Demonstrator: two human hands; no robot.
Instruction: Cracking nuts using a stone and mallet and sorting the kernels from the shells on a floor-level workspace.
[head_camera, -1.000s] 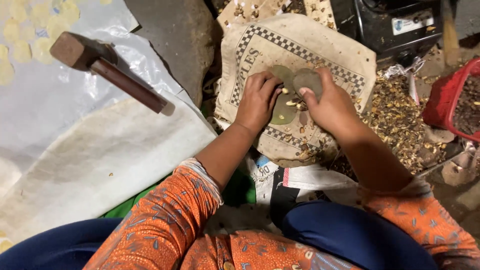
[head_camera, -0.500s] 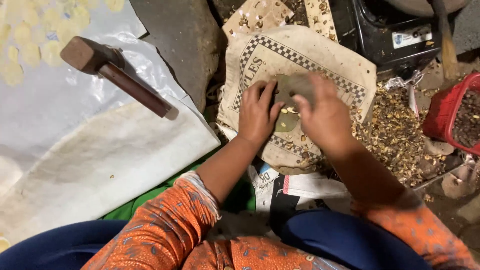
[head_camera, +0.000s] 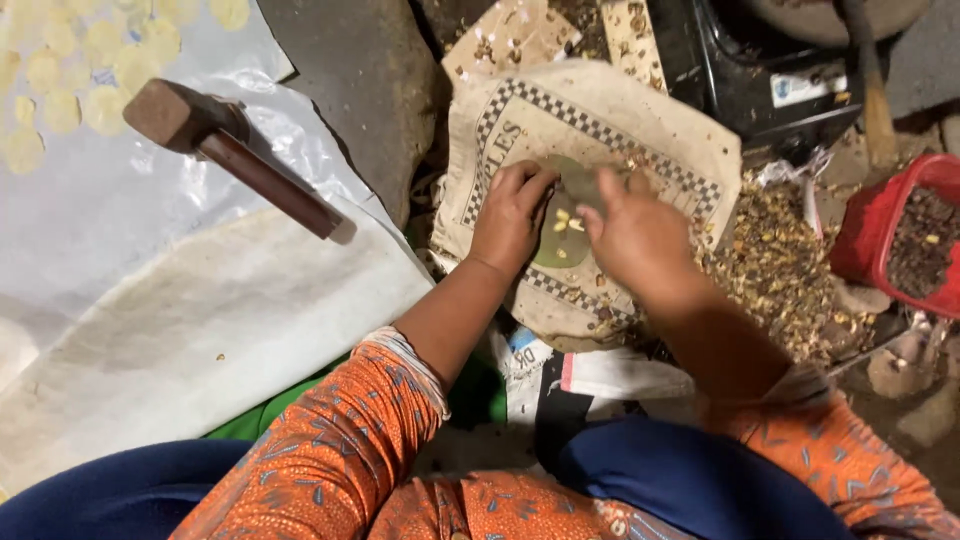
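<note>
Hands (head_camera: 575, 225) press a flat, round, olive-green disc (head_camera: 562, 235) — pale kernels on it.

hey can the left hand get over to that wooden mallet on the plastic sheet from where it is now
Probably yes. The left hand rests on the printed sack, and the wooden mallet lies on the plastic sheet to its left, with only a dark stone between them.

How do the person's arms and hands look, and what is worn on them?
Both hands, the left hand and the right hand, are bare, without gloves. I see no rings or bracelets. The forearms are uncovered. Each arm has an orange sleeve with a small blue and pale pattern, pushed up near the elbow, showing a light cuff edge.
</note>
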